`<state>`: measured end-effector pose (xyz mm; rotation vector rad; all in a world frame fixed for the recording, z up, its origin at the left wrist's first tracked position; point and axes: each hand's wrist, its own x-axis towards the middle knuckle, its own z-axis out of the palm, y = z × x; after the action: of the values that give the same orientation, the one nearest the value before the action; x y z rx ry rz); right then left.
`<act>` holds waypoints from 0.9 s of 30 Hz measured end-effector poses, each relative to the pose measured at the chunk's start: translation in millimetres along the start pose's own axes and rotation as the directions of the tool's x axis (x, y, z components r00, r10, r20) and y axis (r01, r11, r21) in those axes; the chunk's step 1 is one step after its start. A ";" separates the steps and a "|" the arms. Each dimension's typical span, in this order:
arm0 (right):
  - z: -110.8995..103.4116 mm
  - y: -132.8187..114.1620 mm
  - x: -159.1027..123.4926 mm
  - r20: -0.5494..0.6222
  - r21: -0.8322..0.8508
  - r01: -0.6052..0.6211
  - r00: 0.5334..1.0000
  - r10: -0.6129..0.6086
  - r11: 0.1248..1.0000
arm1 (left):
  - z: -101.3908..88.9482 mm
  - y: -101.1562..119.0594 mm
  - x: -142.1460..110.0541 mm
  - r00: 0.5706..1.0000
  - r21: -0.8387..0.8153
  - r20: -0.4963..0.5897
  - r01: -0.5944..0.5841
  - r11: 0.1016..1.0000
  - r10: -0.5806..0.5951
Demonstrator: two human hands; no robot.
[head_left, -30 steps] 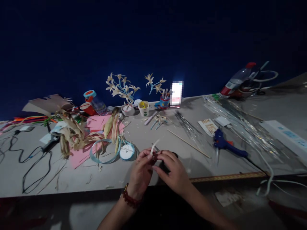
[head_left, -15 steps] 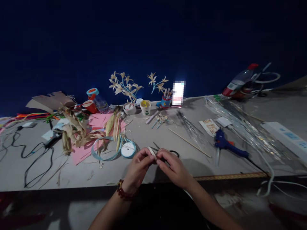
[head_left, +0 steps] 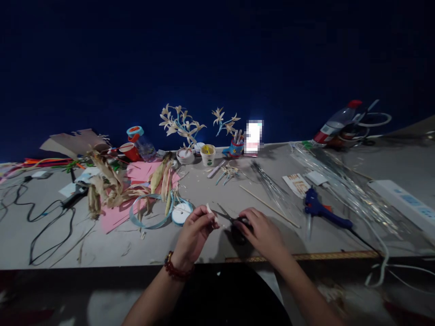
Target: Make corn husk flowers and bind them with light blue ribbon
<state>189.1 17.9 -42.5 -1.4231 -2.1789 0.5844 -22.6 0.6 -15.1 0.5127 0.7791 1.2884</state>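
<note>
My left hand (head_left: pixel 194 233) is closed in a pinch on a small pale strip of husk (head_left: pixel 210 210), held just above the grey table (head_left: pixel 102 244). A red bead bracelet sits on that wrist. My right hand (head_left: pixel 261 231) rests to the right on the black handles of a pair of scissors (head_left: pixel 231 219) lying on the table, fingers curled over them. The scissor blades point up and left toward the strip. A white ribbon spool (head_left: pixel 181 213) with a loose blue ribbon (head_left: pixel 149 213) lies just left of my left hand.
Dried corn husks (head_left: pixel 105 185) and pink paper (head_left: pixel 117 215) lie at the left, with black cables (head_left: pixel 44 222) further left. Small cups and husk flowers (head_left: pixel 183 124) stand at the back. A blue glue gun (head_left: pixel 322 210), a wooden stick (head_left: pixel 272 206), clear wrapping and a white power strip (head_left: pixel 404 199) lie right.
My hands have parted. The right hand left the strip and moved right and down onto the scissors; the left hand keeps the strip pinched.
</note>
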 end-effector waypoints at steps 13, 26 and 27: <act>12.1 12.9 -7.7 0.088 -0.427 -0.107 0.983 0.159 0.898 | 0.3 5.8 2.6 0.991 0.020 -0.026 -0.133 0.991 0.133; 3.0 17.8 -41.1 0.425 0.839 -0.490 0.862 0.275 0.237 | 3.6 6.9 8.4 0.972 0.035 -0.109 -0.207 0.978 0.209; 5.3 11.3 -45.6 0.456 0.859 -0.494 0.858 0.235 0.137 | 4.1 6.7 7.9 0.969 0.033 -0.117 -0.214 0.976 0.217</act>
<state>210.2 -20.6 -60.2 -1.0720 -0.9331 1.9522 -23.2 10.1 -9.4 0.5512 0.8552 1.5252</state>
